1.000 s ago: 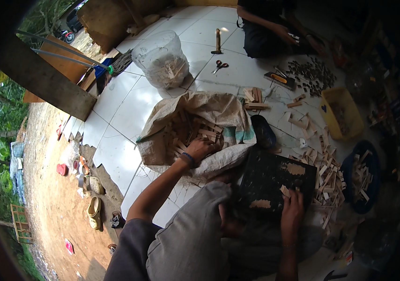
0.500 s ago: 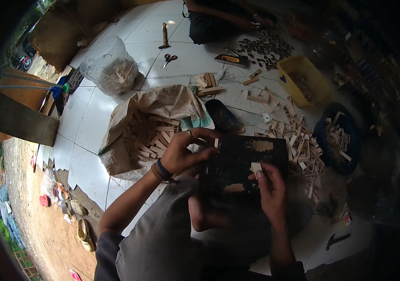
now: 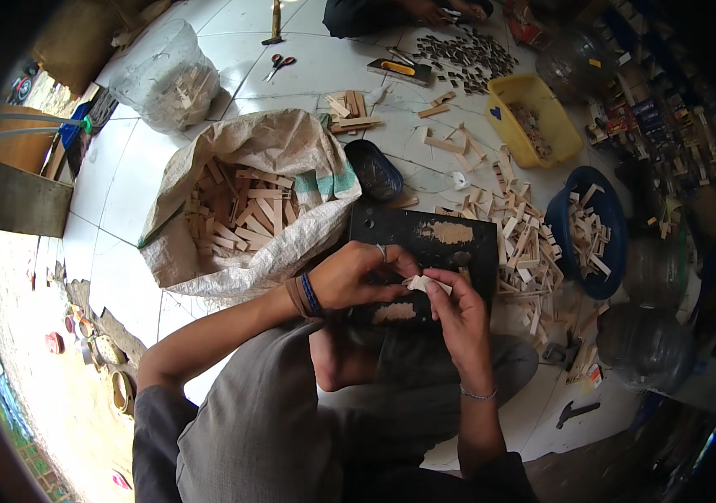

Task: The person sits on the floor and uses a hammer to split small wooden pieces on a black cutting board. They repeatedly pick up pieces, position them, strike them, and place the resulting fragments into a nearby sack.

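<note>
Over a black board with worn bare patches, my two hands meet at a small pale wooden piece. My right hand pinches this piece between thumb and fingers. From the other side, my left hand closes its thumb and fingertips at the left end of the wood. Whether a second small piece sits in the left fingertips is hard to make out. Just beyond the right fingers, a dark-headed tool lies on the board, partly hidden.
An open woven sack of wooden strips stands left. To the right are a heap of wooden pieces, a blue basin and a yellow tub. Scissors and a hammer lie on the tiles. Another person's hand shows at the far edge.
My hands have come together: the right one moved left with its wooden piece, the left one moved toward it. The whole view has shifted, showing more of the right side.
</note>
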Demonstrator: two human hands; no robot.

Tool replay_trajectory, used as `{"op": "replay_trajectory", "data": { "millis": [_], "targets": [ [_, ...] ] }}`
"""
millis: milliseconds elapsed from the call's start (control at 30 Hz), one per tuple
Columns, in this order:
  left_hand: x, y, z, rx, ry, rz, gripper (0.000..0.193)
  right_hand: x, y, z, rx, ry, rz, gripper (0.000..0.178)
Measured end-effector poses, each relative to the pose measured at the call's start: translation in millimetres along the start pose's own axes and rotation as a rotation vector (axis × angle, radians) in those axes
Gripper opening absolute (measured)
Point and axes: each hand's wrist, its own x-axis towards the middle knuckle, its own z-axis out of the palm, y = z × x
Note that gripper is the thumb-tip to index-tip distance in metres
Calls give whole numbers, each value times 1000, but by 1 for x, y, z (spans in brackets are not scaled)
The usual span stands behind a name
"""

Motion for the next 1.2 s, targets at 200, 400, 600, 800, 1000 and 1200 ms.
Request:
{"op": "replay_trajectory", "data": {
  "millis": [200,400,600,800,1000,1200],
  "targets": [
    [-4,-1,-1,16,-93,-127,32,0,11,0,-91,39,-131,24],
    [-5,-3,3,-51,-64,-15,32,-7,16,0,-369,59,-355,26],
    [-4,-4,6,-61,-49,-36,31,-10,7,-4,-589,66,-502,22],
    [-3,-6,6,-17,-41,-13,30,-7,14,0,-380,157,-260,29],
    [-3,-6,7,3,-35,-7,31,-5,11,5,-237,95,-13,36],
    [-3,-5,6,-5,-34,-42,31,-8,4,12,-271,127,-40,33]
  ]
}}
